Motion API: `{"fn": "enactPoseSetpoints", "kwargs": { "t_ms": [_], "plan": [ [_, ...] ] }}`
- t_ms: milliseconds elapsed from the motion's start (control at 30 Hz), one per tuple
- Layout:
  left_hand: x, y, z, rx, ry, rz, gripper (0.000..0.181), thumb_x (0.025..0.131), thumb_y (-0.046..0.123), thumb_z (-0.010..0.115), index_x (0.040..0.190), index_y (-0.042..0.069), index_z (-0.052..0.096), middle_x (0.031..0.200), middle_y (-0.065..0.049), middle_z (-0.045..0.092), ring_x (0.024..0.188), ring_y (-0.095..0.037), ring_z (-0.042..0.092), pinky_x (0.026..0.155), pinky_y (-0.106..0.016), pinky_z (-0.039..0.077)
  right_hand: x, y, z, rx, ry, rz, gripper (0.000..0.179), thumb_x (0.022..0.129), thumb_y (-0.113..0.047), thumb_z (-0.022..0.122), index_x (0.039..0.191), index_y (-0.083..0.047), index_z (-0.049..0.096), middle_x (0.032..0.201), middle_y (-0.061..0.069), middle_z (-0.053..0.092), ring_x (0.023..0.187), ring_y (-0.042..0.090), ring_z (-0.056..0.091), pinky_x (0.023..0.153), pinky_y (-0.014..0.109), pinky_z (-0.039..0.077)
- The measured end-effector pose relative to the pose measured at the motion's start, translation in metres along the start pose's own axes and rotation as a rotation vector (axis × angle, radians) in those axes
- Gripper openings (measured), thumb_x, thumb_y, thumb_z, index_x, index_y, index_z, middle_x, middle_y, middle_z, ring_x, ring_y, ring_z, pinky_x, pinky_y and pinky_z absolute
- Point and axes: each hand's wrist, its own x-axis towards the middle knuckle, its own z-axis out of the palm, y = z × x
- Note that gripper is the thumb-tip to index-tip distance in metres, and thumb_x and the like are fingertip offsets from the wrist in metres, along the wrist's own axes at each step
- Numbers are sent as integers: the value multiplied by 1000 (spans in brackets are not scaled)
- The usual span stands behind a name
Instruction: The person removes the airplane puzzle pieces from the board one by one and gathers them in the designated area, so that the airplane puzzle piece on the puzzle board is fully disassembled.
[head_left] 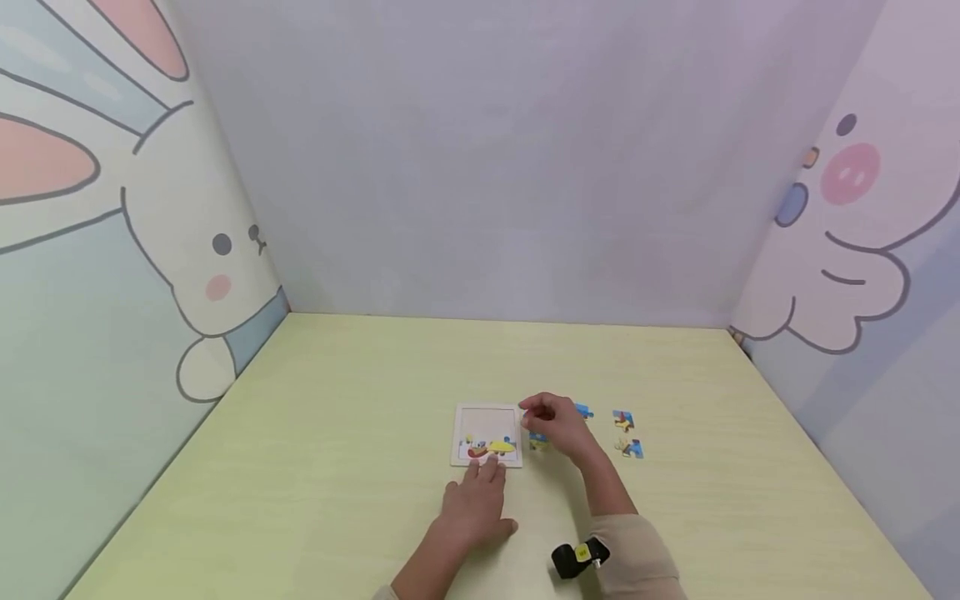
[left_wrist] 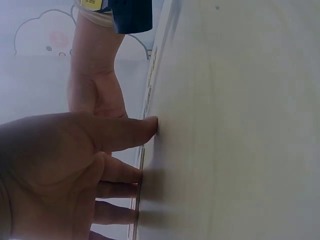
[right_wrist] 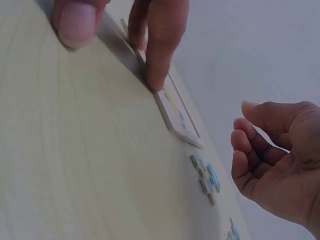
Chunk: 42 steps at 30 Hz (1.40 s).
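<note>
A small square puzzle tray [head_left: 454, 435] with a pale rim lies on the table, its lower part filled with colourful pieces showing yellow and red shapes. My left hand [head_left: 476, 503] rests at the tray's near edge, fingertips touching its rim and fingers nearly straight. Over the tray's right edge hovers my right hand [head_left: 558, 427], its fingers loosely curled. No piece shows between its thumb and fingers in the right wrist view. Beneath that hand lies a jigsaw piece [head_left: 537, 440], partly hidden. A blue jigsaw piece [head_left: 585, 411] shows just beyond the hand.
Farther right on the table [head_left: 337, 467] lie two more pieces, an upper jigsaw piece [head_left: 623, 419] and a lower jigsaw piece [head_left: 634, 449]. A black device [head_left: 573, 560] is worn at the right wrist. Walls with cartoon animals enclose the table's back and sides.
</note>
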Motion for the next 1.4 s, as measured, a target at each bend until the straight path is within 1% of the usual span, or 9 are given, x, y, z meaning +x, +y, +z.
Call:
{"fn": "enactPoseSetpoints", "kwargs": {
  "t_ms": [200,367,533,600,700,833,967,1167,1400],
  "plan": [
    [2,-5,2,-8,-28,-3,74,77,45,70,134,3,48,141,-10,40,128,-32,36,86,-54,41,13,-6,18,-133,-159,-117,15,86,0,63,100,3,65,80,3,58,72,18,51,63,28,45],
    [2,-7,2,-8,-20,3,75,77,45,70,134,3,48,141,-10,40,128,-33,36,85,-55,41,22,-8,27,-199,-233,-149,13,87,-2,63,99,0,67,79,-1,57,72,16,50,64,26,45],
    [1,-6,1,-20,-23,1,75,77,44,71,135,3,47,141,-11,40,127,-34,37,84,-54,42,29,-9,37,-215,-312,-181,13,87,-2,63,97,0,70,85,0,64,74,14,54,66,27,47],
    [0,-5,0,-23,-30,-1,76,77,44,71,135,3,46,142,-11,39,128,-34,36,84,-55,42,31,-8,41,-228,-337,-177,12,87,-3,63,96,-2,71,88,-1,65,75,13,55,67,26,47],
    [-1,-4,-2,-24,-37,-1,76,77,44,70,136,3,46,142,-11,39,128,-34,36,84,-55,42,36,-6,48,-244,-361,-129,12,87,-5,63,93,-7,73,90,-1,66,74,12,55,66,25,48],
    [-1,-3,-2,-17,-29,0,76,77,45,70,136,4,46,142,-10,38,128,-33,36,84,-55,42,41,-8,54,-277,-404,-84,9,86,-7,64,89,-10,73,82,-2,64,68,11,54,62,25,46],
    [-3,-1,-1,-5,-22,7,76,77,45,70,136,3,46,142,-9,39,128,-33,36,82,-54,43,41,-13,56,-317,-448,-81,6,84,-6,66,84,-8,72,71,-4,62,63,10,53,60,25,45],
    [-2,2,2,4,-29,5,75,77,46,70,135,5,47,142,-7,39,128,-32,36,82,-54,43,38,-19,55,-349,-472,-61,6,82,-4,67,81,-7,72,68,-3,63,62,10,55,61,25,46],
    [-1,5,1,-16,-40,-2,76,77,46,71,136,6,46,142,-7,39,129,-32,35,83,-55,42,39,-21,53,-368,-476,-34,4,82,-5,67,80,-7,70,67,-4,62,61,10,53,60,25,46]
  ]
}}
